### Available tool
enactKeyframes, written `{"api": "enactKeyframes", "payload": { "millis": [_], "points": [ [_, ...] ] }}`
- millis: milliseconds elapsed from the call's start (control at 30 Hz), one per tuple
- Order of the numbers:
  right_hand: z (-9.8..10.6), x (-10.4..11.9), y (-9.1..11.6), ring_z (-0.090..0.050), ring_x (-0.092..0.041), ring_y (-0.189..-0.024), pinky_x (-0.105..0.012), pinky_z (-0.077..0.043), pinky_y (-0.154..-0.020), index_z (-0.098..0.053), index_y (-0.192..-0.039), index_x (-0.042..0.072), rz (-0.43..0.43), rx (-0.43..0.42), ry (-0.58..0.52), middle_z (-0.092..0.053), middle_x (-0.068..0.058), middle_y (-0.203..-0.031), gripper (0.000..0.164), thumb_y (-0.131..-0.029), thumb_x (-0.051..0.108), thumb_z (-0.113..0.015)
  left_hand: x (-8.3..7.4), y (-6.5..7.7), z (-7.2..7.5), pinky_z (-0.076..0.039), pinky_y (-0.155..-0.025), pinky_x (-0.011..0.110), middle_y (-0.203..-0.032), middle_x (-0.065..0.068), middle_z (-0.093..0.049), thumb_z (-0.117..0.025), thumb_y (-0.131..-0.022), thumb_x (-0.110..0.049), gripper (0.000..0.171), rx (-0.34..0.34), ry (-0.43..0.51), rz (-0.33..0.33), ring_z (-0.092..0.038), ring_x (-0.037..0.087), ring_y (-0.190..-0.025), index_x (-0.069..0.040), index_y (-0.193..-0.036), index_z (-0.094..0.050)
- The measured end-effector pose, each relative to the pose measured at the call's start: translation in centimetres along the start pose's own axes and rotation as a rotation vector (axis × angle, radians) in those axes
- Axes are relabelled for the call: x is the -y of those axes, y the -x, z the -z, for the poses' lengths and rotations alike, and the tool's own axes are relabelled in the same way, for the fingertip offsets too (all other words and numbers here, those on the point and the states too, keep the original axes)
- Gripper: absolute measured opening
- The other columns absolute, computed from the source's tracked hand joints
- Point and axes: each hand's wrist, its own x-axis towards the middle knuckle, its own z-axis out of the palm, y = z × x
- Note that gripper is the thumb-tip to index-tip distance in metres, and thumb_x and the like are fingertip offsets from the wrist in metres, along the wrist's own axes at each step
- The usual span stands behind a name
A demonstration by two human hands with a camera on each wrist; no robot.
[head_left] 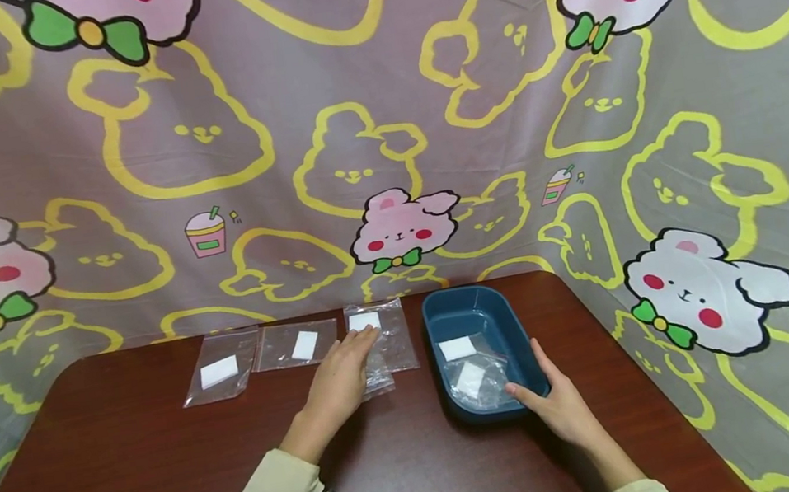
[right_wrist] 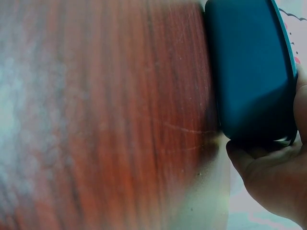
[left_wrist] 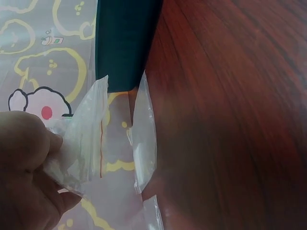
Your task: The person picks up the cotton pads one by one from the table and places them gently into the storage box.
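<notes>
My left hand (head_left: 336, 387) pinches a clear zip bag (left_wrist: 88, 139) between thumb and fingers, above the table; the left wrist view shows its reddish seal line. Just beyond that hand, another clear bag (head_left: 395, 341) with a white block (head_left: 363, 321) lies on the table. With the thumb over the rim and fingers along the outer side, my right hand (head_left: 565, 406) grips a dark blue plastic basin (head_left: 463, 313) at its near right corner. Inside the basin lie clear bags with white blocks (head_left: 458, 348), towards the near end.
Two more clear bags, one at the far left (head_left: 220, 373) and one beside it (head_left: 303, 346), each hold a white block near the back edge of the brown wooden table (head_left: 170, 475). A patterned cloth (head_left: 357, 76) hangs behind and to the right.
</notes>
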Motion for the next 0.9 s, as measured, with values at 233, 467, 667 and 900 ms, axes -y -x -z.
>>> {"api": "enactKeyframes", "payload": {
  "millis": [233, 467, 667, 900],
  "points": [
    [0.0, 0.0, 0.0, -0.018, -0.041, -0.149, -0.064, -0.02, -0.116, -0.011, -0.163, 0.014, -0.009, 0.004, 0.001, -0.015, -0.017, -0.166, 0.099, -0.091, 0.044, -0.073, -0.7, -0.8, -0.4, -0.037, -0.111, 0.056, -0.14, 0.017, -0.058, -0.053, -0.091, 0.012, 0.051, 0.039, -0.01, -0.027, -0.052, 0.042, -0.13, -0.002, -0.139, -0.058],
    [0.0, -0.1, 0.0, -0.018, -0.04, -0.15, -0.064, -0.02, -0.116, -0.011, -0.163, 0.013, 0.012, 0.0, -0.01, -0.015, -0.016, -0.166, 0.1, -0.091, 0.044, -0.074, -1.7, -1.7, -0.9, -0.038, -0.111, 0.054, -0.142, 0.015, -0.057, -0.055, -0.088, 0.015, 0.056, 0.069, -0.019, -0.037, -0.051, 0.04, -0.131, -0.004, -0.141, -0.056],
    [-0.1, -0.3, 0.1, -0.017, -0.04, -0.15, -0.063, -0.021, -0.116, -0.012, -0.162, 0.011, 0.051, -0.006, -0.018, -0.015, -0.016, -0.166, 0.1, -0.091, 0.041, -0.075, -2.6, -2.4, -1.6, -0.038, -0.111, 0.056, -0.145, 0.014, -0.055, -0.055, -0.088, 0.017, 0.06, 0.084, -0.006, -0.041, -0.049, 0.039, -0.134, -0.006, -0.143, -0.055],
    [-0.2, -0.2, 0.1, -0.017, -0.04, -0.15, -0.064, -0.021, -0.116, -0.012, -0.163, 0.013, 0.04, -0.008, -0.018, -0.015, -0.016, -0.166, 0.099, -0.091, 0.041, -0.075, -3.7, -3.3, -2.1, -0.039, -0.11, 0.056, -0.147, 0.014, -0.053, -0.054, -0.091, 0.015, 0.058, 0.101, 0.0, -0.063, -0.049, 0.039, -0.134, -0.006, -0.145, -0.054]
  ]
}}
